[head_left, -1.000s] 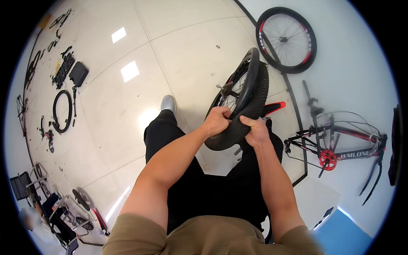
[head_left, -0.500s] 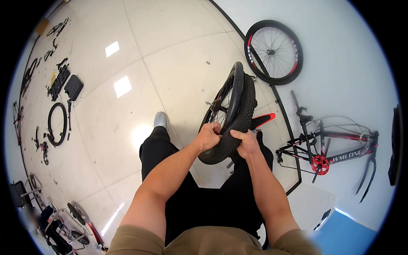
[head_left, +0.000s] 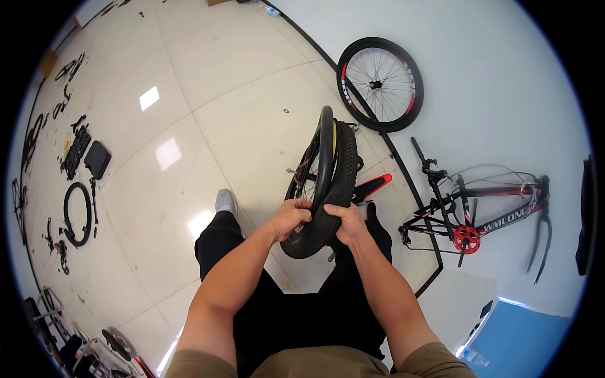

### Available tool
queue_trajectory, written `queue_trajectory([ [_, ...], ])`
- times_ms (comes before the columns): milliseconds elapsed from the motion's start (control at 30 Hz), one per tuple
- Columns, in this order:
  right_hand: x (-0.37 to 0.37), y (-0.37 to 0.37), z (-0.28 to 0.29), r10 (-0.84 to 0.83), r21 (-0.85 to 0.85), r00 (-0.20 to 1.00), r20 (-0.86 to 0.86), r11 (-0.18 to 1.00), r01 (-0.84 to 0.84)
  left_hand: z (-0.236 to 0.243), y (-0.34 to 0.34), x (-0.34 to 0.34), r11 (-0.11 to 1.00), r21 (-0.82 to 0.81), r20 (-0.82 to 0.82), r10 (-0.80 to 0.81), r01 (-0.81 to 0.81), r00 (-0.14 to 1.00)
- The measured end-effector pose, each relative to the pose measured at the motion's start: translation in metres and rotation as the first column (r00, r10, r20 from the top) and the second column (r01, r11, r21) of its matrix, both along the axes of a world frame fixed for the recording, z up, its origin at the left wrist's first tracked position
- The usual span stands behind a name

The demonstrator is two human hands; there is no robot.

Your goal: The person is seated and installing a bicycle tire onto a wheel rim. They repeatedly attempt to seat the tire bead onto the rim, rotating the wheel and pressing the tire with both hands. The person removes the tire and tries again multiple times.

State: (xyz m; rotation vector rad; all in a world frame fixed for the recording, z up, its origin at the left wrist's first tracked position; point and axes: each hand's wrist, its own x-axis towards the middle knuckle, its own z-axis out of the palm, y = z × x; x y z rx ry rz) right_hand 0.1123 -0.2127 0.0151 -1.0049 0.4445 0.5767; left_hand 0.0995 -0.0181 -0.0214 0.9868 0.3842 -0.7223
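Note:
A bicycle wheel (head_left: 304, 173) with spokes and a rear sprocket stands tilted between my legs. A smooth black inner tube (head_left: 326, 151) hangs along its near side, partly outside a knobby black tyre (head_left: 345, 183). At the wheel's lower part, my left hand (head_left: 292, 217) is closed on the inner tube, its fingertips partly hidden. Just to the right, my right hand (head_left: 348, 223) grips the tyre, its thumb pressed on the tread and its other fingers out of sight behind. A yellow strip shows between tube and tyre near the top.
Another wheel (head_left: 380, 85) leans on the wall at upper right. Below it stands a black and red bike frame (head_left: 498, 208). A black and red fender-like part (head_left: 373, 188) lies behind the tyre. At left are an open tool case (head_left: 77, 151) and a loose tyre (head_left: 77, 214).
The whole view has shifted, so floor and wall things sit further left. Both hands keep their places on the wheel. Near the top, the gap between inner tube and tyre looks wider.

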Motion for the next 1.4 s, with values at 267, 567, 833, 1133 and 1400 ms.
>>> queue_trajectory([
  [267, -0.005, 0.007, -0.008, 0.019, 0.028, 1.000, -0.021, 0.999, -0.019, 0.011, 0.001, 0.025, 0.989, 0.087, 0.222, 0.101, -0.123, 0.970],
  [567, -0.006, 0.013, 0.005, 0.103, 0.014, 0.994, -0.021, 0.995, -0.102, 0.005, 0.000, 0.027, 0.986, 0.160, 0.318, -0.008, -0.045, 0.948],
  [833, -0.003, 0.010, 0.010, 0.136, 0.037, 0.991, -0.007, 0.990, -0.136, 0.003, -0.005, 0.032, 0.956, 0.282, 0.360, -0.034, -0.074, 0.932],
  [1133, 0.016, 0.017, 0.027, 0.060, -0.208, 0.998, -0.024, 0.976, -0.064, -0.001, -0.011, 0.025, 0.899, 0.408, 0.495, -0.069, -0.161, 0.866],
  [1400, 0.012, 0.000, 0.022, 0.075, -0.155, 0.992, -0.097, 0.984, -0.090, 0.015, -0.013, 0.024, 0.900, 0.426, 0.399, -0.095, -0.093, 0.912],
])
